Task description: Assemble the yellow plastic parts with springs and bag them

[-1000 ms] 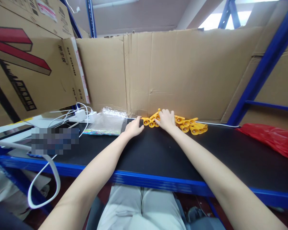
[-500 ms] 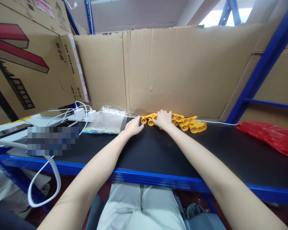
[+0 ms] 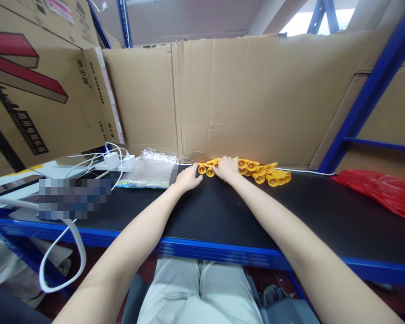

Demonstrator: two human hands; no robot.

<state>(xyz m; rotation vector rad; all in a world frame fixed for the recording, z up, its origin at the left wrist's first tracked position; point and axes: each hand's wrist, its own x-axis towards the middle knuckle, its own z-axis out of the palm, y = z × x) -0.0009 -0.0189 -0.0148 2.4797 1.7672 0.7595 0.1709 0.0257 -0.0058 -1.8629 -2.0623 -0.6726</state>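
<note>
Several yellow, trumpet-shaped plastic horns [image 3: 272, 181] lie in a row of small piles along the cardboard at the back of the black shelf, their round bells facing me. My right hand [image 3: 227, 168] rests over the left part of the pile, fingers laid across the tops and thumb at its left side, hiding some horns. At the left end, my left hand [image 3: 188, 177] stands beside the leftmost horn [image 3: 201, 170], with thumb and fingers apart and its palm turned inward. Another horn [image 3: 209, 172] lies between both hands.
Left of my left hand is a clear plastic bag [image 3: 155, 168], with white chargers [image 3: 112, 160] and cables beyond it. A red plastic bag [image 3: 378, 191] lies at the right. A cardboard wall [image 3: 263, 99] closes the back; a blue beam [image 3: 219, 253] edges the front.
My right hand has shifted slightly left, and the horn between my hands has moved a little left too. My left hand has stayed nearly still.
</note>
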